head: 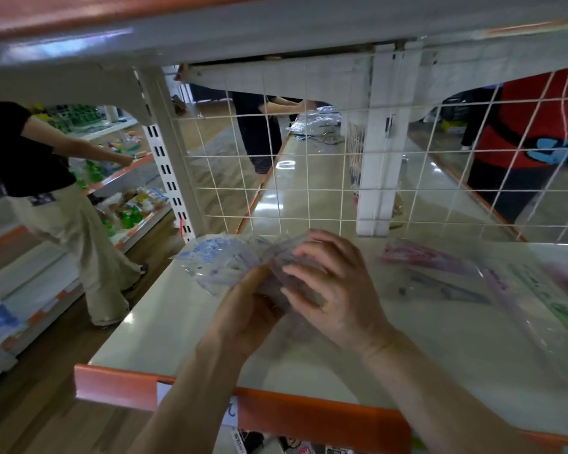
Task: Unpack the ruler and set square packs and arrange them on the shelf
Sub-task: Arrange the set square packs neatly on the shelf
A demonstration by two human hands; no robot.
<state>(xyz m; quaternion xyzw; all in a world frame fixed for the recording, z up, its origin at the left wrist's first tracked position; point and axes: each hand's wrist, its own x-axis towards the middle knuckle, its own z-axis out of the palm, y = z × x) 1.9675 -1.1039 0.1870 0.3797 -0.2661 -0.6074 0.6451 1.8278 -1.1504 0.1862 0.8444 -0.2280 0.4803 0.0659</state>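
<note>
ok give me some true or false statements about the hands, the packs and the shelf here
1. Left hand and right hand together hold a fanned bunch of clear plastic packs with blue print. True.
2. The cream metal shelf with an orange front edge has nothing right of the hands. False: blurred clear packs with pink and green contents lie there.
3. A white wire grid backs the shelf. True.
4. The person in a black top and beige trousers stands on the right. False: on the left.

Hands together, forearms forward.
Left hand [243, 309] and right hand [333, 290] (fingers curled) grip the packs [210, 260].
</note>
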